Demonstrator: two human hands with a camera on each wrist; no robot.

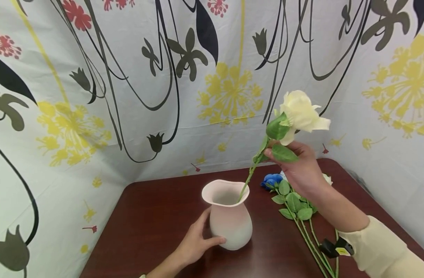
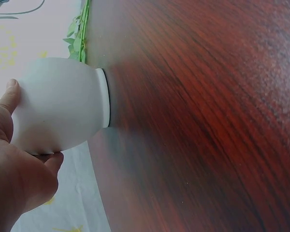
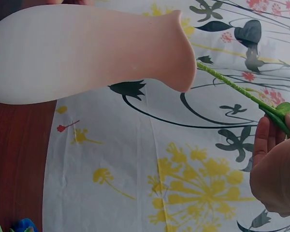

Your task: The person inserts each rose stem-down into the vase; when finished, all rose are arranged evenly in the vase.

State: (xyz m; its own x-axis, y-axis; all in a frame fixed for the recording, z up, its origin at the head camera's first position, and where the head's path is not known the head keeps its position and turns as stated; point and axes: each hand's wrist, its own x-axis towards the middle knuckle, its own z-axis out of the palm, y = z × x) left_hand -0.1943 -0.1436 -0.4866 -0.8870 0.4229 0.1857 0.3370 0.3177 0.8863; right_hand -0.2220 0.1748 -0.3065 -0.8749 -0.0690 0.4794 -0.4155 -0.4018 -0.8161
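Observation:
A pink-to-white vase [image 1: 230, 226] with a wavy rim stands upright on the dark wooden table. My left hand [image 1: 196, 241] grips its lower left side, thumb across the front; the left wrist view shows the fingers around the vase body [image 2: 63, 104]. Above and right of the vase, my right hand [image 1: 302, 168] pinches the stem of a white rose [image 1: 300, 114] just under its bloom and leaves. The rose leans to the right, and its lower stem [image 3: 232, 86] passes into the vase mouth. Its stem end is hidden inside the vase.
More artificial roses lie on the table right of the vase, with a blue bloom [image 1: 271, 180], green leaves [image 1: 293, 202] and long stems toward the front edge. Behind and beside the table [image 1: 156, 216] hangs a flower-printed cloth [image 1: 128, 116]. A small black device sits at the right cuff.

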